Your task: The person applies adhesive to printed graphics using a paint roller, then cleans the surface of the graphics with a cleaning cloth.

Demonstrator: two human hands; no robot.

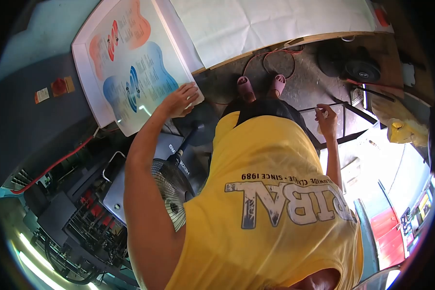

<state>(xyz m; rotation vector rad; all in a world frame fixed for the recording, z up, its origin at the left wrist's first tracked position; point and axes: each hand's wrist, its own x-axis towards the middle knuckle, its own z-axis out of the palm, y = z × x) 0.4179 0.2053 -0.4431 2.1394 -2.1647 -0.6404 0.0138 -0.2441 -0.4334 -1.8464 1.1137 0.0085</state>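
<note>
On the left, my left hand [180, 100] is at the lower right corner of a translucent printed sheet [154, 53] with red and blue shapes and fine text. Its fingers are bent and closed on the sheet's edge. The sheet lies on a white-framed surface [84, 72]. My right hand [326, 120] hangs out to the right of my body, away from the sheet, its fingers curled round something small and pale that I cannot make out.
White paper [270, 21] covers a wooden-edged table ahead. A fan [171, 183] and dark machinery [89, 217] stand at the left. A black metal frame [343, 140], a yellowish plastic bag [403, 128] and a looped cable [280, 52] on the floor are also in view.
</note>
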